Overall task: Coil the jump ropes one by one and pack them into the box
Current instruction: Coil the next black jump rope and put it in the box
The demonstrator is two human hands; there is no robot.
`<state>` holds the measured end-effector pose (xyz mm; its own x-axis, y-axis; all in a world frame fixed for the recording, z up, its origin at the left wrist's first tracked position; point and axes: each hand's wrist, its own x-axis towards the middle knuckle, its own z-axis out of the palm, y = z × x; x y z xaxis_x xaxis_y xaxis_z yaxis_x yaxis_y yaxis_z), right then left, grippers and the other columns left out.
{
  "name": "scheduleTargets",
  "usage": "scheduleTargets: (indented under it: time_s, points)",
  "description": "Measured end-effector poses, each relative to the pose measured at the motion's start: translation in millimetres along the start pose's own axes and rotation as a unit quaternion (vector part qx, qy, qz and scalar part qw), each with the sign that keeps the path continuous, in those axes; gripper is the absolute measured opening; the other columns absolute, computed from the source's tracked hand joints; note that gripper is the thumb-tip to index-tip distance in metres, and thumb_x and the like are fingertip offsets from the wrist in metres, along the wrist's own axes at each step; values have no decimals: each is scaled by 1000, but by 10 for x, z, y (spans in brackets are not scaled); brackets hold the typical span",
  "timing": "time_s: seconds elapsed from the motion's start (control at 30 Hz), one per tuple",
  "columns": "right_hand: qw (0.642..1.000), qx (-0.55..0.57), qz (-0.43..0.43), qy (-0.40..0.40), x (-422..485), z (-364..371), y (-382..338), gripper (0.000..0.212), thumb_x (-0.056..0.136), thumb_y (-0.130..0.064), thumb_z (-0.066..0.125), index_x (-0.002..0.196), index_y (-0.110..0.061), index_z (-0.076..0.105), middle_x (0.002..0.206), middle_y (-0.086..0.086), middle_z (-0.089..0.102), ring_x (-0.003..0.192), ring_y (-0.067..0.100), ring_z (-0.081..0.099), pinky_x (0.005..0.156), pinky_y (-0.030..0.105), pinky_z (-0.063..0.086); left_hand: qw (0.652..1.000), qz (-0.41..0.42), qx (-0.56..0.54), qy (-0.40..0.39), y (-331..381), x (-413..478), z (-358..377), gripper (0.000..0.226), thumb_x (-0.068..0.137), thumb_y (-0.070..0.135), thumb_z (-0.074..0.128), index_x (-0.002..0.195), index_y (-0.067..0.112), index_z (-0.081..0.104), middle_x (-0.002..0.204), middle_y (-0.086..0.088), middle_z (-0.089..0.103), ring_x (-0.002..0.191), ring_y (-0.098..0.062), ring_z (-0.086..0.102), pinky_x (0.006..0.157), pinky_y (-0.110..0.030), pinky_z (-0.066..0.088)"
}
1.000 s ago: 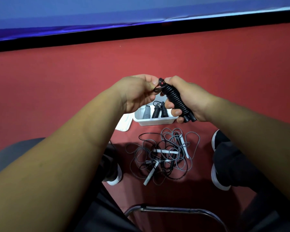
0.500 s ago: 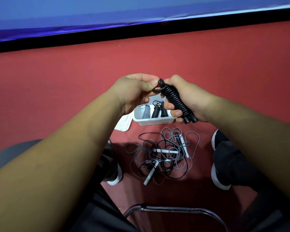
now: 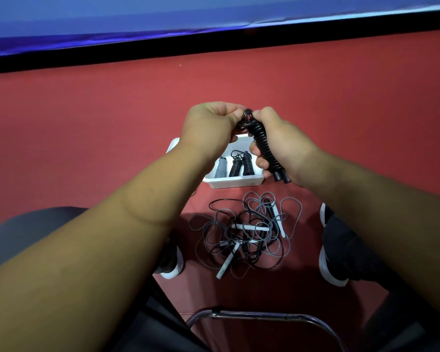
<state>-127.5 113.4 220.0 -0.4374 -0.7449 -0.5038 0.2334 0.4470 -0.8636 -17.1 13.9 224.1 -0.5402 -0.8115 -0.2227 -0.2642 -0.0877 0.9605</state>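
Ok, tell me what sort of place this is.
Probably a gym or sports room: a red floor, a blue padded-looking surface along its far edge, and tangled jump ropes heaped near a white box.

The floor [image 3: 87, 138] was a flat brick red, plain all over. Along its far edge ran a black band [image 3: 214, 48], and above that a blue sheet [image 3: 137, 16], deep violet-blue low down and paler towards the top. The box [image 3: 235, 184] was white. Inside it lay one grey coil [image 3: 221, 168] and two black coils [image 3: 235, 167], all ribbed by their tight turns. The raised jump rope [image 3: 263, 143] was black too, ribbed the same way, with a small red fleck near its top end. The loose tangle [image 3: 239, 250] on the floor mixed grey and black cords with white handles [image 3: 249, 227]. The shoes [image 3: 169, 262] were black with white soles, the chair tube [image 3: 264, 317] was shiny silver-grey, and the surface at the left edge [image 3: 23, 232] was dull grey.
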Motion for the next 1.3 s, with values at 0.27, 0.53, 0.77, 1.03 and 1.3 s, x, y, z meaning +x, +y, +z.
scheduleTargets:
  time_s: [0.27,0.53,0.77,1.03,1.3]
  points:
    - [1000,11,-7,5,-1,-9,-36,43,99,-52,48,116,-18,68,68,6,54,46,21,43,52,30,42,1000,31,0,3,51,-34,-12,20,98,10,71,117,11,75,97,-7,80,83,-14,76,84,-31,62]
    - [1000,26,-8,12,-32,-34,-67,42,98,-54,49,101,-16,65,64,6,55,46,21,42,51,30,40,998,40,-40,33,75,-85,62,16,95,9,72,109,14,78,96,-10,80,79,-16,70,81,-31,60]
    - [1000,25,-10,12,-12,-46,-45,48,97,-54,48,109,-11,67,66,7,57,47,21,43,51,31,41,998,24,-35,51,126,-118,90,13,93,12,76,105,13,77,94,-8,80,83,-19,77,74,-30,61]
    - [998,51,-26,10,-11,-63,-51,38,101,-54,49,103,-18,62,65,5,55,46,20,43,51,29,39,966,-155,-202,-37,172,-14,4,25,99,-6,61,122,-2,71,94,-9,77,79,-12,74,68,-16,58]
    - [999,46,-25,-8,-23,-45,-35,35,98,-53,55,103,-19,61,68,9,55,46,20,42,52,29,38,963,-168,-189,-90,139,14,-110,29,101,-7,52,116,5,74,95,-6,74,81,-10,71,70,-18,57]
